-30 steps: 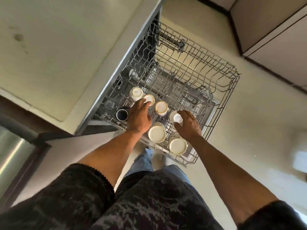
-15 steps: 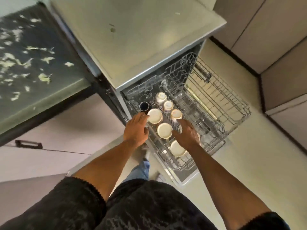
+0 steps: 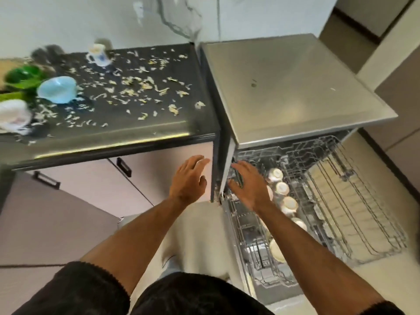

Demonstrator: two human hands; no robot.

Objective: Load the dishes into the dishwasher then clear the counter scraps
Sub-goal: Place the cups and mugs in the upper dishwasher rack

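The dishwasher's wire rack [image 3: 354, 214] is pulled out at the right, with several upturned white cups [image 3: 281, 188] in a row along its left side. My right hand [image 3: 248, 185] hovers over the rack's left edge, fingers spread and holding nothing. Left of the dishwasher, my left hand [image 3: 189, 178] is raised in front of the cabinet side, fingers straight and empty. On the dark counter [image 3: 195, 123] lie scattered pale scraps [image 3: 141, 85], a light blue bowl [image 3: 58, 88], a white mug with blue print [image 3: 98, 55], a green bowl [image 3: 21, 75] and a white cup [image 3: 13, 114].
The dishwasher's steel top [image 3: 295, 87] is level with the counter. Pink cabinet doors with dark handles [image 3: 123, 167] stand below the counter. More cabinets [image 3: 395, 64] close off the right side, with bare floor between them and the rack.
Both hands have left the cups and lifted out of the rack, the left moving leftward past the dishwasher's side. My view has swung up and left, bringing the counter, its dishes and its scraps into sight.
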